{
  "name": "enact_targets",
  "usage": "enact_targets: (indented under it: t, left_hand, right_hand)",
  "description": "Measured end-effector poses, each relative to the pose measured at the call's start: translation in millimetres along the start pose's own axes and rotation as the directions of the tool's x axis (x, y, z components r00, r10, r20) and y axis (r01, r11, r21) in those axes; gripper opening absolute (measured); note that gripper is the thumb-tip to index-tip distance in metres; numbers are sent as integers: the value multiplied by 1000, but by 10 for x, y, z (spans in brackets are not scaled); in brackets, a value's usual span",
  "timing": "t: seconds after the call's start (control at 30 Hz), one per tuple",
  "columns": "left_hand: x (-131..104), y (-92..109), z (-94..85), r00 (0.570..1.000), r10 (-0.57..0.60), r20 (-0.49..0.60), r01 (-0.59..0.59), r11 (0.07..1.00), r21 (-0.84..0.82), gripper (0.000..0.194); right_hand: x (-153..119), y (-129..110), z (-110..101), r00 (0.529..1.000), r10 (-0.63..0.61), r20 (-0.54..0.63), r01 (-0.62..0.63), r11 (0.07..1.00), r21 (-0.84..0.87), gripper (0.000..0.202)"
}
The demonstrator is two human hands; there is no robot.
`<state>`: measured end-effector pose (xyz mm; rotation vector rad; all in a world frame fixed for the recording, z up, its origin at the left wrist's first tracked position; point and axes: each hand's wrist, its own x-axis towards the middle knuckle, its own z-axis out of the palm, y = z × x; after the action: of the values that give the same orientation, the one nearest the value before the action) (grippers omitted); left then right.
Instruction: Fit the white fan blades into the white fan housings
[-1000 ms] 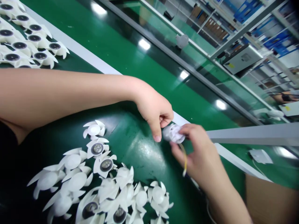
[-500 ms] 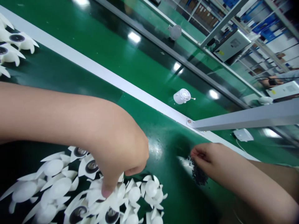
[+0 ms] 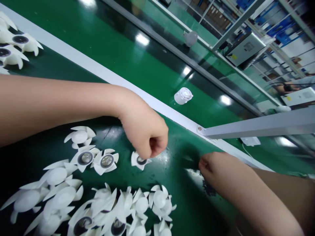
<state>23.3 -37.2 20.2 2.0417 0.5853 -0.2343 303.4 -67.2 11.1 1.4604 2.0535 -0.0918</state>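
Note:
My left hand [image 3: 147,131] is closed over the green work surface, its fingertips on a small white fan impeller [image 3: 139,162] with a dark-ringed metal hub. The hand partly hides this impeller. Below and to the left lie many more white fan impellers [image 3: 104,162], some hub up and some dome up. My right hand [image 3: 219,168] is closed in a pinch beside a heap of tiny black pieces [image 3: 208,188]. Whatever its fingertips hold is too hidden to make out.
A white rail [image 3: 81,62] separates the work surface from a green conveyor belt [image 3: 108,55]. On the belt rides a white cylindrical motor housing [image 3: 182,96]. A grey metal post [image 3: 258,123] slants in from the right. Larger white fan blades [image 3: 21,41] lie at upper left.
My left hand has moved up and right from the impeller pile, with an impeller at its fingertips. The right hand has barely shifted. The motor housing has moved left along the belt.

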Motion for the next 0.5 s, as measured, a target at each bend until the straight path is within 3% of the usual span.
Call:
enact_targets:
  t: [0.1, 0.23, 0.4, 0.5]
  left_hand:
    - [85, -114, 11, 982, 83, -170, -82, 997, 15, 15]
    - [164, -235, 8, 966, 120, -230, -119, 993, 17, 10]
    - [180, -312, -6, 974, 160, -160, -164, 986, -14, 45]
    - [217, -338, 16, 966, 180, -185, -187, 982, -18, 42]
  right_hand:
    - [12, -122, -85, 987, 98, 124, -93, 995, -47, 25]
    - [29, -123, -69, 995, 86, 52, -83, 995, -53, 23]
    - [31, -3, -78, 977, -86, -197, 111, 986, 121, 20]
    - [-11, -128, -205, 908, -216, -359, 353, 855, 379, 12]
